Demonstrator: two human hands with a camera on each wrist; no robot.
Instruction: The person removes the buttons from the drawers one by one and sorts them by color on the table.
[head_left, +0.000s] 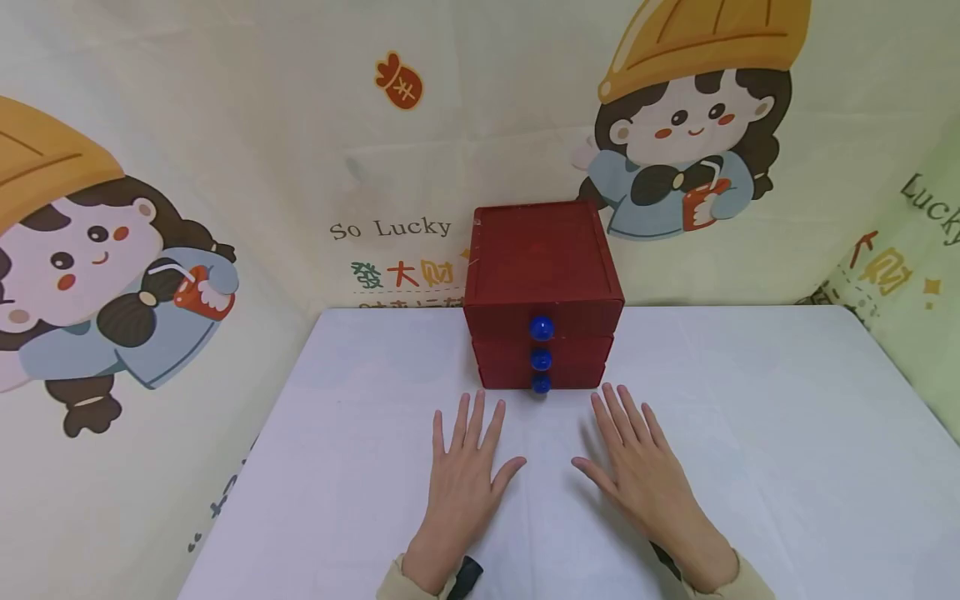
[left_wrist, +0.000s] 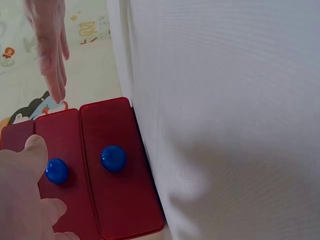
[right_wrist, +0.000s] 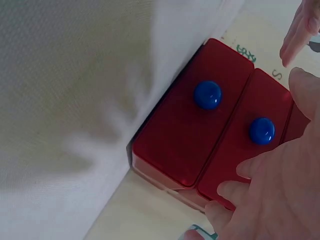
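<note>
A dark red box with three stacked drawers (head_left: 543, 258) stands at the back middle of the white table, its front facing me. Each drawer front bears a round blue knob (head_left: 542, 328), and all the drawers look closed. My left hand (head_left: 467, 475) is in front of the box's left part, palm down with its fingers spread. To the right, my right hand (head_left: 647, 475) is held the same way, fingertips near the box's lower right corner. Both hands hold nothing. Shadows on the cloth in the wrist views show the hands above the table.
White cloth covers the table (head_left: 750, 433). Behind it and at both sides hangs a cream fabric backdrop (head_left: 285, 150) printed with cartoon figures and lettering. The box stands close to the back fabric.
</note>
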